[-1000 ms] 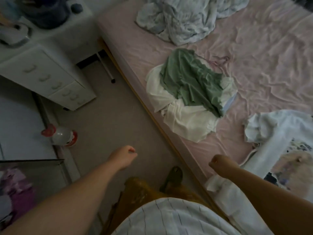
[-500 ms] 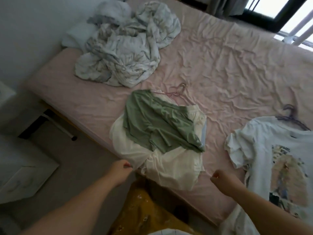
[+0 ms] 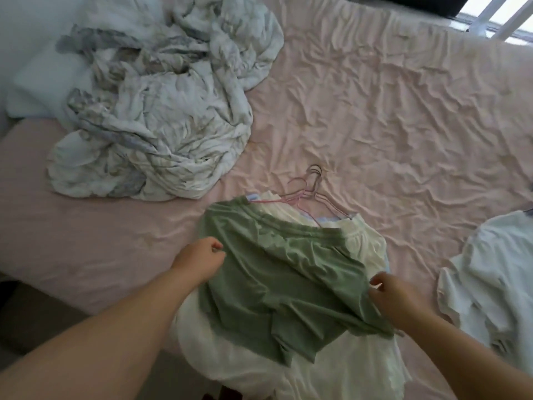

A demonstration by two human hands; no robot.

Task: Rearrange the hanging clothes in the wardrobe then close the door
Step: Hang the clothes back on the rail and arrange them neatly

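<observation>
A green garment [image 3: 288,272] lies on top of a pile of white garments [image 3: 326,368] at the near edge of the bed. Several thin pink and white hangers [image 3: 310,194] stick out from the far side of the pile. My left hand [image 3: 202,259] has its fingers curled at the green garment's left edge and pinches the fabric. On the garment's right edge, my right hand [image 3: 393,294] holds the cloth with bent fingers. The wardrobe is out of view.
The bed carries a wrinkled pink sheet [image 3: 389,125]. A crumpled pale blanket [image 3: 161,111] lies at the far left by a white pillow [image 3: 37,73]. A white T-shirt [image 3: 496,287] sits at the right edge. A window frame [image 3: 496,18] shows top right.
The view has moved in over the bed. Both hands have reached forward from the bed's edge onto the green garment, one to each side.
</observation>
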